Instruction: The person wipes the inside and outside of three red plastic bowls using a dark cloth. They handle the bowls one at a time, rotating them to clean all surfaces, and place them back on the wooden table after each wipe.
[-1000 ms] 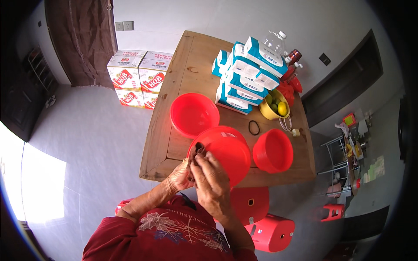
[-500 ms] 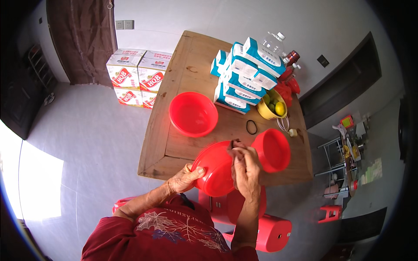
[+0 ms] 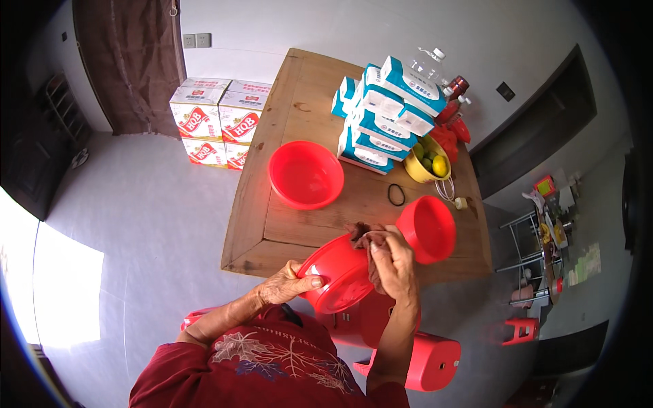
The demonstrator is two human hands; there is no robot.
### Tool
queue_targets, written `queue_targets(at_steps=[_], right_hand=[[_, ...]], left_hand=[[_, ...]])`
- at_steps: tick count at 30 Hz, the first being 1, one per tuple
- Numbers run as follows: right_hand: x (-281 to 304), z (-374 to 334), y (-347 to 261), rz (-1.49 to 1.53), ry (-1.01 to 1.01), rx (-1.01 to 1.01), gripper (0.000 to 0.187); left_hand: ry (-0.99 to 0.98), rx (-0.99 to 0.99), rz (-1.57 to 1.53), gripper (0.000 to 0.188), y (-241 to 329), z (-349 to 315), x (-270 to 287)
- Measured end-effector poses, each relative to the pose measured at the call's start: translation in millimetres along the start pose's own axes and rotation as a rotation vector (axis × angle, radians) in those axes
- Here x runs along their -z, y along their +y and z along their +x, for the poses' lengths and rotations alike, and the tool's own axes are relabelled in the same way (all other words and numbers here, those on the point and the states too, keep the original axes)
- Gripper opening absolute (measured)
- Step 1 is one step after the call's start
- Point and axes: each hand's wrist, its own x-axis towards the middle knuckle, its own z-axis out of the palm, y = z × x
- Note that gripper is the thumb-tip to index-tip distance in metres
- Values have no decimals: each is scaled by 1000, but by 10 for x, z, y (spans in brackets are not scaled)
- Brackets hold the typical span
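My left hand point(image 3: 289, 284) grips the rim of a red plastic basin point(image 3: 332, 266), thumb on the near side, holding it tilted over the table's near edge. In my right hand point(image 3: 396, 268) is a crumpled brown cloth point(image 3: 362, 235), pressed against the basin's right side and rim. The fingers of that hand are partly hidden by the cloth. A second red basin point(image 3: 306, 175) stands upright on the table, beyond my left hand. Just right of the cloth, a smaller red basin point(image 3: 435, 230) sits tilted toward me near the table's right side.
The wooden table point(image 3: 272, 211) bears stacked tissue packs point(image 3: 384, 122), a yellow bowl point(image 3: 416, 171) of green and yellow fruit, a black band point(image 3: 396, 195) and a white cable point(image 3: 445, 188). Red stools point(image 3: 435, 362) stand below the near edge; cartons point(image 3: 197, 122) are stacked left.
The held basin has turned and dipped slightly, showing more of its underside. My right hand and cloth have shifted a little along its rim. The whole view has moved slightly.
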Motion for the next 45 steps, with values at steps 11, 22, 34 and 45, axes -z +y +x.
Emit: queue_targets(at_steps=[11,22,34,45], right_hand=[[165,-170,684,688,-42,-15,20],[-84,-131,-477,-361,-176,459,32],[99,-80,175,340,154,73,13],[-114,-70,226,739,250,3,15]], left_hand=[[-199,-30,96,20,12,-8,89],[-190,-71,408,33,318,253,-193],[-151,-379,280,26,289,-4,-165],[-7,-247,83,32,118,-99,-11]])
